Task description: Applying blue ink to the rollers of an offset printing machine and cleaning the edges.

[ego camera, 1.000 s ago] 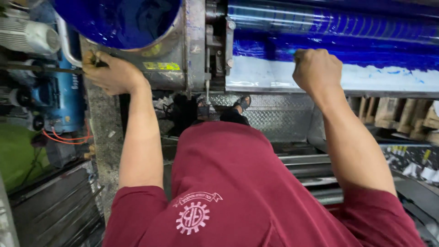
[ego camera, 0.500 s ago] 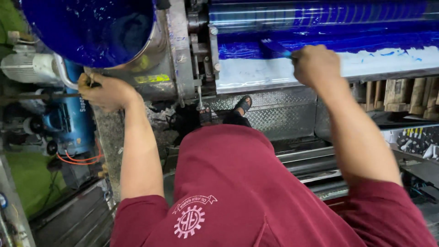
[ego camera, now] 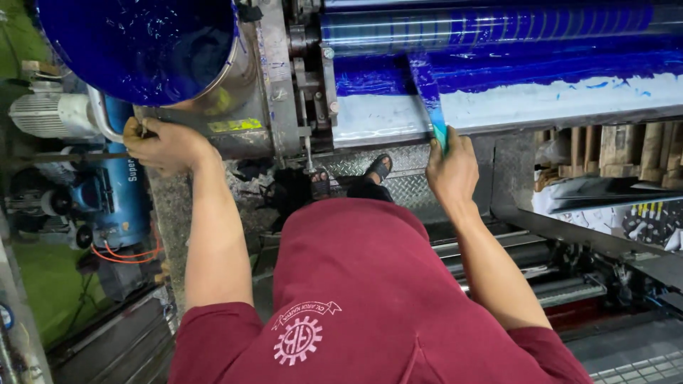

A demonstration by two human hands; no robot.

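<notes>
I am gripping a flat, blue-smeared ink knife (ego camera: pixel 430 96) in my right hand (ego camera: pixel 451 168), fingers clamped around its lower end just below the front edge of the long white ink tray (ego camera: pixel 541 107). The blade is slanting up from my hand, across the tray's white lip, and its tip is lying in the thick blue ink pooled at the back of the tray. Directly behind that ink, the glossy blue-coated steel roller (ego camera: pixel 498 27) is running the whole width of the tray.

Well to the left of the tray, past the grey metal side frame of the machine (ego camera: pixel 274 78), my left hand (ego camera: pixel 162 144) is closed on the thin wire handle (ego camera: pixel 99 119) of a round metal can filled with blue ink (ego camera: pixel 139 43); the can is sitting above my left hand. Further left of the tray, beyond the can, a blue cylindrical compressor tank (ego camera: pixel 124 188) is standing low near the floor.

Below the tray, between my two arms, I am seeing my dark red shirt (ego camera: pixel 363 299) and one black sandal (ego camera: pixel 377 169) on the grey chequered steel step (ego camera: pixel 413 188).
</notes>
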